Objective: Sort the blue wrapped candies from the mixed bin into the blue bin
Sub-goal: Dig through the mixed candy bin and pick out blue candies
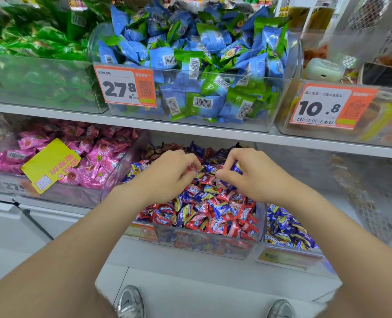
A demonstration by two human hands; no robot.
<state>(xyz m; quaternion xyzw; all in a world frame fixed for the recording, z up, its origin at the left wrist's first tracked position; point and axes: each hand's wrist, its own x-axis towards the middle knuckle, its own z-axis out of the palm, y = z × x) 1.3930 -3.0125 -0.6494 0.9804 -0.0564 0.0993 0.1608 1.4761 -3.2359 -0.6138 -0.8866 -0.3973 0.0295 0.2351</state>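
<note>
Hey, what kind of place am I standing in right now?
Probably a shop's pick-and-mix candy aisle. Clear bins heaped with wrapped candies stand in rows on white shelves, and orange price tags reading 27.8 and 10.8 hang on the bin fronts.

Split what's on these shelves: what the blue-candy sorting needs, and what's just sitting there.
For the job: mixed bin, blue wrapped candies, blue bin, left hand, right hand.
Just lying about: pink candy bin, green candy bin, blue-and-green packet bin, 27.8 price tag, 10.8 price tag, yellow tag.
</note>
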